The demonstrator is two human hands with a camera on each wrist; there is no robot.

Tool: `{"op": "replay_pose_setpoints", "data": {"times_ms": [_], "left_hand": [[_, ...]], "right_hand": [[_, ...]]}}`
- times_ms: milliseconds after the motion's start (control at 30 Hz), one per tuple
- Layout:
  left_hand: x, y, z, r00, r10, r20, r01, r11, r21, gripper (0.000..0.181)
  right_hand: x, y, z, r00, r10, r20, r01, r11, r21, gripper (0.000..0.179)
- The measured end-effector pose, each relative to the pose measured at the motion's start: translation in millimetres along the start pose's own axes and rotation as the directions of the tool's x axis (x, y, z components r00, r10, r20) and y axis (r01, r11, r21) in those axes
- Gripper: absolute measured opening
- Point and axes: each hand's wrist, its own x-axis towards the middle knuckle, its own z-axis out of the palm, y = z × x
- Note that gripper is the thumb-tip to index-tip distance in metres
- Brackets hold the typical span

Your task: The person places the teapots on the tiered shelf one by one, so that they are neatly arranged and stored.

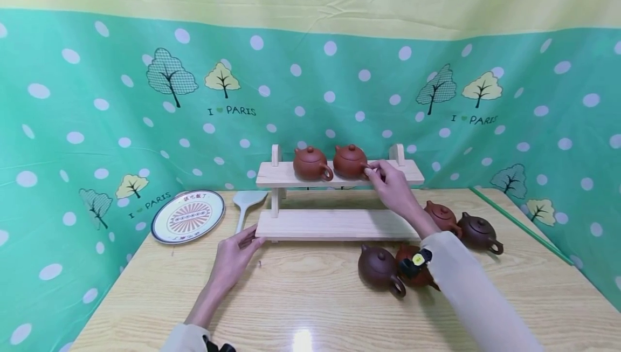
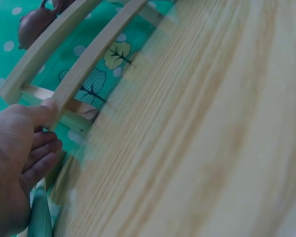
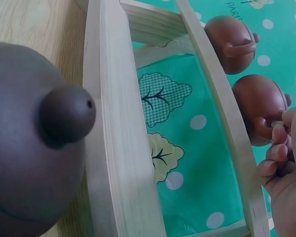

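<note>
While the lower left end of a wooden stand (image 1: 335, 225), centre of the head view, is gripped by the left hand (image 1: 232, 257), a red-brown teapot (image 1: 349, 162), right of frame centre on the upper tier (image 1: 277, 175), is pinched at the handle (image 3: 260, 124) by the right hand (image 1: 392, 186); placing beside a matching teapot (image 1: 309, 163) is judged in hand; a gentle release without tipping seems called for next

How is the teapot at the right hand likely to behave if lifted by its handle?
The red-brown teapot may tip spout-down, as the right hand pinches only its handle at one side. It looks like fired clay, so its small spout could chip if knocked.
</note>
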Motion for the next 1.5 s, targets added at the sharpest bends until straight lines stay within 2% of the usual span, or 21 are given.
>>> {"op": "replay_pose_setpoints", "data": {"times_ms": [367, 733, 1000, 1300, 1500], "left_hand": [[-0.3, -0.1, -0.6, 1.000, -0.004, 0.004, 0.004, 1.000, 0.003, 0.048], [0.1, 0.3, -0.8, 1.000, -0.024, 0.005, 0.024, 1.000, 0.014, 0.049], [0.4, 0.2, -0.5, 1.000, -0.022, 0.009, 0.022, 1.000, 0.005, 0.049], [0.4, -0.4, -0.5, 1.000, -0.013, 0.004, 0.013, 1.000, 0.005, 0.048], [0.9, -1.2, -0.6, 1.000, -0.009, 0.006, 0.009, 1.000, 0.008, 0.050]], "right_hand": [[-11.7, 2.0, -12.6, 0.998, 0.055, 0.014, -0.056, 0.998, 0.039, 0.022], [-44.1, 13.1, -27.4, 0.997, 0.081, 0.015, -0.081, 0.993, 0.081, 0.026], [-69.5, 17.3, -39.3, 0.995, 0.098, 0.003, -0.098, 0.994, 0.043, 0.024], [-99.0, 24.8, -48.2, 0.996, 0.082, -0.030, -0.083, 0.996, -0.030, 0.018], [-117.7, 29.4, -53.7, 0.995, 0.087, -0.053, -0.090, 0.995, -0.038, 0.014]]}}
